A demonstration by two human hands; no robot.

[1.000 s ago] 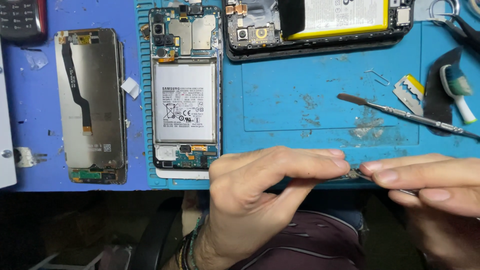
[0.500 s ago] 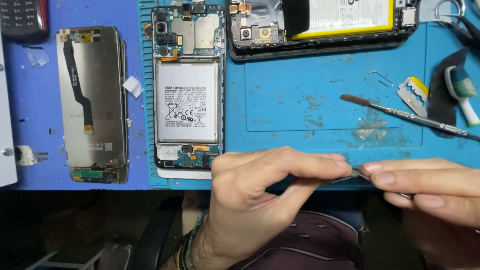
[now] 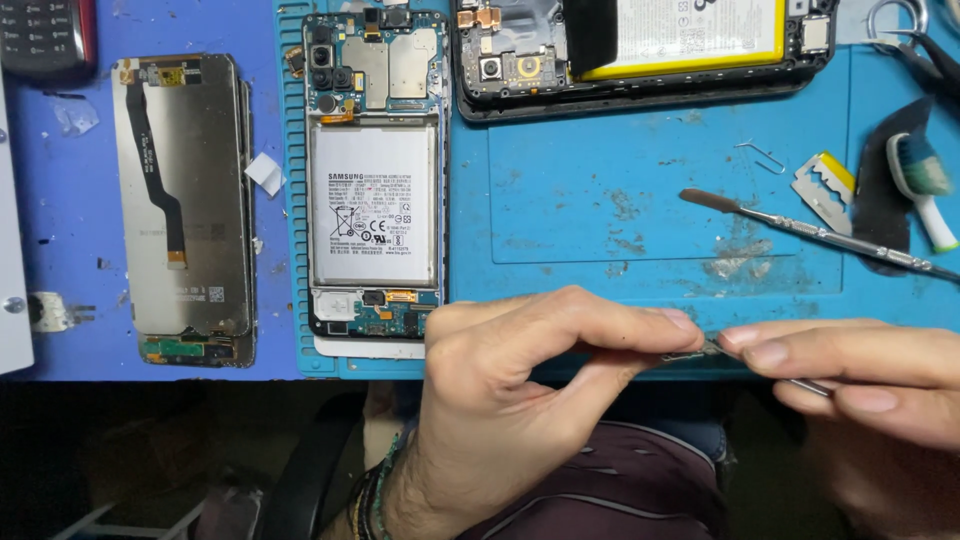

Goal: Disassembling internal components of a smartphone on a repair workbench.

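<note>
My left hand (image 3: 520, 385) pinches a small dark flat part (image 3: 690, 353) between thumb and forefinger, just off the near edge of the blue mat (image 3: 640, 220). My right hand (image 3: 860, 375) meets it from the right, its fingertips closed on a thin metal tool (image 3: 805, 384) whose tip touches the part. An opened phone (image 3: 372, 190) with a white battery and bare circuit boards lies face down on the mat, above my left hand. What exactly the small part is cannot be made out.
A loose display panel (image 3: 185, 200) with a black flex cable lies at the left. A second opened phone (image 3: 640, 50) with a yellow-edged battery is at the top. A metal spudger (image 3: 810, 232), a razor blade (image 3: 825, 190) and a toothbrush head (image 3: 925, 185) lie at the right.
Both hands have stayed pinched together at the mat's near edge with only slight shifts. The view has drifted a little, moving the bench objects slightly downward in the frame.
</note>
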